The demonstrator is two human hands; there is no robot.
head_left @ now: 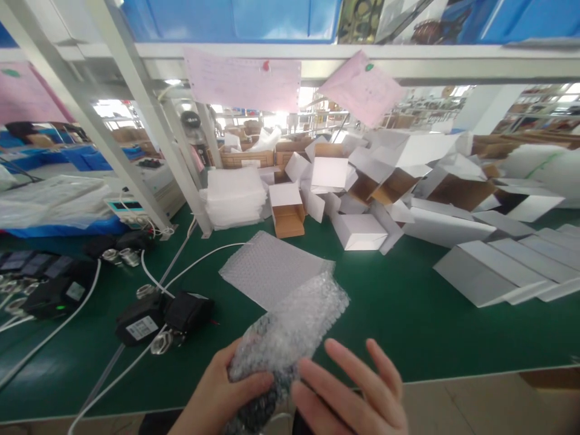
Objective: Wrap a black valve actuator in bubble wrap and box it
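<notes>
**Item: my two hands, head view**

I log a left hand [217, 396] and a right hand [357, 393], both bare: no gloves, rings or watch that I can see. Nails are short and unpainted. No sleeve cuff enters the frame; forearms are cut off at the bottom edge.

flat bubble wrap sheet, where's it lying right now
In the head view the flat bubble wrap sheet lies mid-table on the green mat, just beyond the bubble-wrapped dark object.

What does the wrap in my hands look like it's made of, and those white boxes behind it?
The wrap looks like clear plastic bubble film: rows of small glossy bubbles, dark item showing through. The boxes look like cardboard, matte white outside, brown inside where open.
</notes>
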